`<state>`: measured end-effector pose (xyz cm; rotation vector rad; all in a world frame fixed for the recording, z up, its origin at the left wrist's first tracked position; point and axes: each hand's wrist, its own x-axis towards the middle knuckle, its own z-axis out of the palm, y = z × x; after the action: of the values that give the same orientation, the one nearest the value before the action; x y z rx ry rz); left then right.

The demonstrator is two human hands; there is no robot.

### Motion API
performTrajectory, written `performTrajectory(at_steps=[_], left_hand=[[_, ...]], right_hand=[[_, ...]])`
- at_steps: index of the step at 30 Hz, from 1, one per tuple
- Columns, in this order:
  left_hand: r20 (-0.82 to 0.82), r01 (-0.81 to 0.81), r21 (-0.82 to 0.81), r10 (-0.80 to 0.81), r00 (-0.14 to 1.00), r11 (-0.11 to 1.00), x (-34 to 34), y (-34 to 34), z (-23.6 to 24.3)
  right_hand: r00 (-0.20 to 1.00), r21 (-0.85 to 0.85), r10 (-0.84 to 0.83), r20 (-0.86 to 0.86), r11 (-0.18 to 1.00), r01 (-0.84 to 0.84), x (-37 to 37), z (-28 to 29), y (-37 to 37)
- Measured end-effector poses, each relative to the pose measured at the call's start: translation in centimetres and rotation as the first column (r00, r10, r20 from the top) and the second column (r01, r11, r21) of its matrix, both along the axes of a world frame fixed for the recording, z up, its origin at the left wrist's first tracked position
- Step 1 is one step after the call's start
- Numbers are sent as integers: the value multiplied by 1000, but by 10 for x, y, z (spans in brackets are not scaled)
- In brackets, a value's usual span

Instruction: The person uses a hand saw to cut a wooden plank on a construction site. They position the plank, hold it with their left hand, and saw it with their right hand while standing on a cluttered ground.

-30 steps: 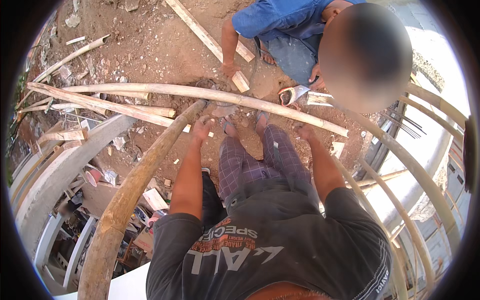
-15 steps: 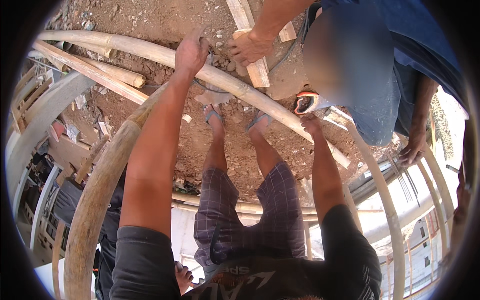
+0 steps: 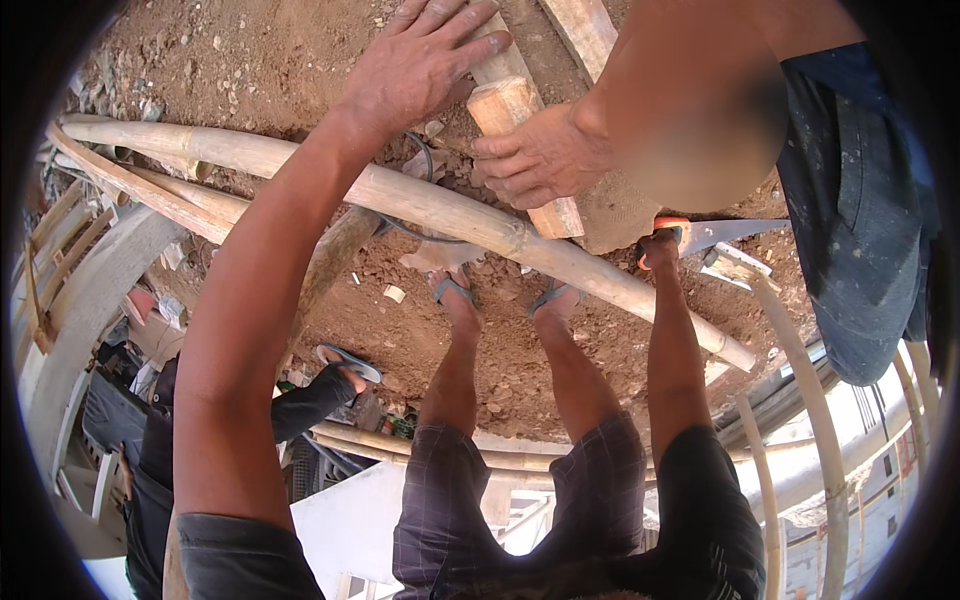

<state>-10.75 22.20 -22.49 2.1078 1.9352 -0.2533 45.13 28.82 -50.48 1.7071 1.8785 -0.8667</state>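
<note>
My left hand (image 3: 425, 55) is stretched forward with its fingers spread, lying at or just over the edge of a long wooden board (image 3: 495, 62) at the top. My right hand (image 3: 660, 250) is closed around the orange-rimmed handle of a handsaw (image 3: 735, 232), whose blade points right. A co-worker's hand (image 3: 550, 155) rests on a short wooden block (image 3: 555, 218), which lies across the long board. Between my arms and the block, a bamboo pole (image 3: 440, 205) runs diagonally over the ground.
The co-worker (image 3: 850, 200) crouches close on the right. Another person's sandaled foot (image 3: 350, 365) is at the lower left. More bamboo and a wooden plank (image 3: 140, 180) lie left. A dark cable (image 3: 425, 160) loops by the pole. Another board (image 3: 585, 35) lies at the top.
My left hand has left the bamboo pole and reached forward to the board, fingers spreading. My right hand has closed on the saw handle. Another person's foot has appeared at left.
</note>
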Motion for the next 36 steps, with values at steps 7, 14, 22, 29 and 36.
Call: performTrajectory(at_steps=[7,14,22,29,36], left_hand=[[7,153,91,-154,988,984,-12,13,-10],[18,166,21,-166,986,986,-19,17,-4],[-81,340,83,-334,939,937,-13,26,-11],[210,394,-165,-358,910,904,18,15,51],[430,247,-151,-161,888,957,60,-14,153]], right_hand=[[918,114,-330,220,943,312,0,-21,-7],[934,46,-208,-291,972,231,-6,35,1],[982,199,175,-69,967,-158,4,156,-12],[986,166,89,-144,984,-65,31,311,-75],[978,16,-153,-142,988,157,47,440,-163]])
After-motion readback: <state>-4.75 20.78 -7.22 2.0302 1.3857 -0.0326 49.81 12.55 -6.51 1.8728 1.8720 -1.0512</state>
